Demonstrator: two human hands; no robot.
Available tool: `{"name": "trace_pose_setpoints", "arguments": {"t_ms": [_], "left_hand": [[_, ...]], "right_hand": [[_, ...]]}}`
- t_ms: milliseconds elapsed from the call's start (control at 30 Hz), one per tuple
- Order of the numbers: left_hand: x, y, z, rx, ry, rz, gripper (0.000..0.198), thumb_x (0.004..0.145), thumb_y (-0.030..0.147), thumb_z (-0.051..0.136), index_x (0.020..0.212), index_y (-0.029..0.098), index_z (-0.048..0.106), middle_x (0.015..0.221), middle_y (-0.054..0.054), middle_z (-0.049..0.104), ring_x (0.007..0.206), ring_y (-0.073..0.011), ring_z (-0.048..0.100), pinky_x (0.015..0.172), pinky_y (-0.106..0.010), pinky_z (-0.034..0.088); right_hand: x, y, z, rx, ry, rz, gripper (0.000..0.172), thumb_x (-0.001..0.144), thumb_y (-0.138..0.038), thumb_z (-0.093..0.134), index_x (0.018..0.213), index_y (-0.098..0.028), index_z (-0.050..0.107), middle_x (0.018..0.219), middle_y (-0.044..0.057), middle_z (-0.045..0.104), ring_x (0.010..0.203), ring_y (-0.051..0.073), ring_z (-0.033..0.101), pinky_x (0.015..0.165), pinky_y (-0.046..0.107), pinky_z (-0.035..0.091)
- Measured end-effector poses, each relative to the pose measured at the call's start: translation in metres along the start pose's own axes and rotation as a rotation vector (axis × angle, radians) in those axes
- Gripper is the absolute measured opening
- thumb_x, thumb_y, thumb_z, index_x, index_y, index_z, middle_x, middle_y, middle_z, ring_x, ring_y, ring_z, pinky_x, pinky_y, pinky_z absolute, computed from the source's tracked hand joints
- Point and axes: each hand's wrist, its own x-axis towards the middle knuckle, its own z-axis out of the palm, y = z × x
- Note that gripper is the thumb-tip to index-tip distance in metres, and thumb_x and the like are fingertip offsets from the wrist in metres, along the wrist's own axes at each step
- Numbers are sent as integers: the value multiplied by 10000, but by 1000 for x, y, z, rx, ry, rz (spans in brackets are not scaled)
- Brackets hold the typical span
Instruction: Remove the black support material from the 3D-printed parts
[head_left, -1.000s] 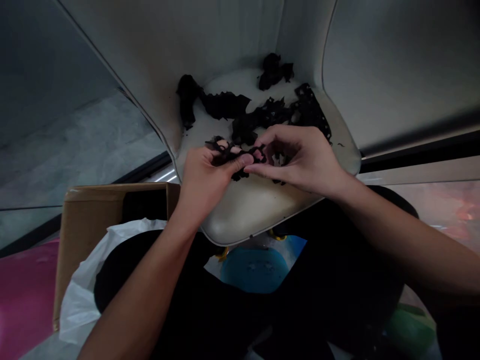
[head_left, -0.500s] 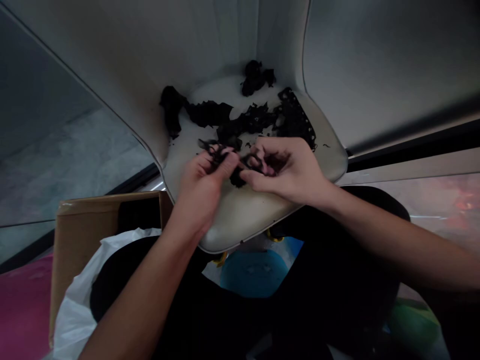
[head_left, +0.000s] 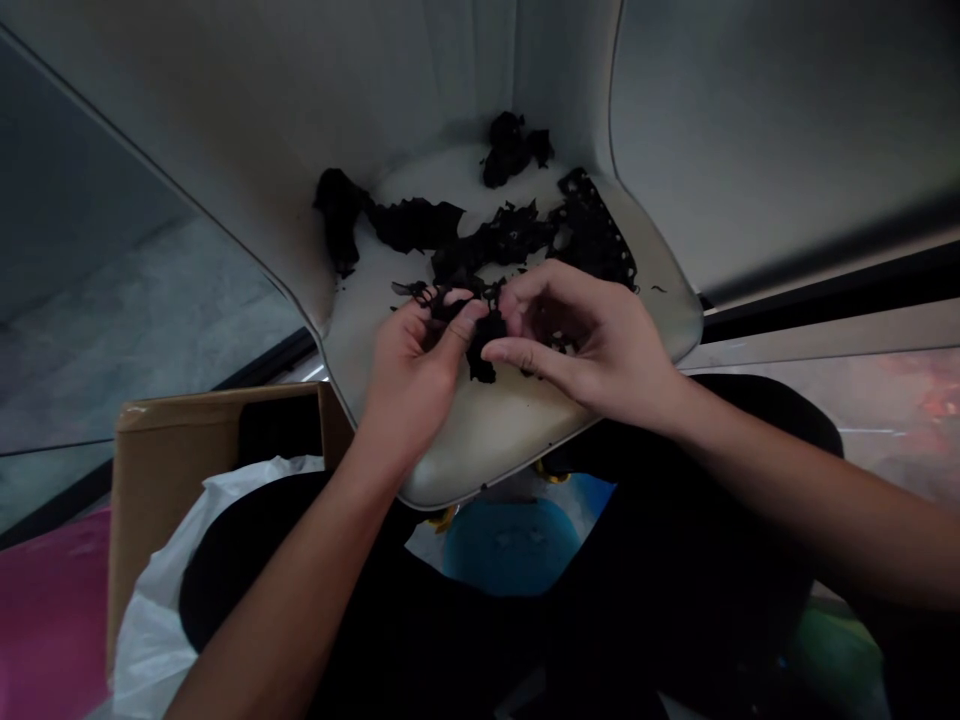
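Observation:
My left hand (head_left: 416,365) pinches a thin, ragged black piece (head_left: 484,350) between thumb and fingers, above the front of a pale chair seat (head_left: 465,440). Part of that piece hangs below the left thumb. From the other side, my right hand (head_left: 592,345) has its thumb and index finger on the right edge of the same piece; its other fingers are curled. What the piece is made of I cannot make out. Behind the hands lie several torn black scraps (head_left: 416,225), and a black strip with a row of holes (head_left: 596,230) lies to the right.
A small black clump (head_left: 508,150) lies at the back of the seat. On the left stands an open cardboard box (head_left: 150,510) beside white plastic sheeting (head_left: 150,620). Below the seat shows a blue round-edged object (head_left: 510,545). The chair back (head_left: 360,80) rises behind.
My right hand has shifted slightly right and its fingers have opened a little. More of the black piece shows between the hands. The left hand has barely moved.

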Motion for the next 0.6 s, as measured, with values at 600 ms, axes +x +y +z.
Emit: {"name": "trace_pose_setpoints", "arguments": {"t_ms": [600], "left_hand": [[-5, 29, -40, -241, -89, -71, 243, 894, 362, 901, 825, 268, 688, 910, -22, 677, 802, -181, 595, 731, -355, 541]], "right_hand": [[15, -11, -14, 384, -23, 156, 278, 862, -316, 958, 835, -231, 694, 683, -33, 713, 506, 130, 635, 466, 292, 535]]}}
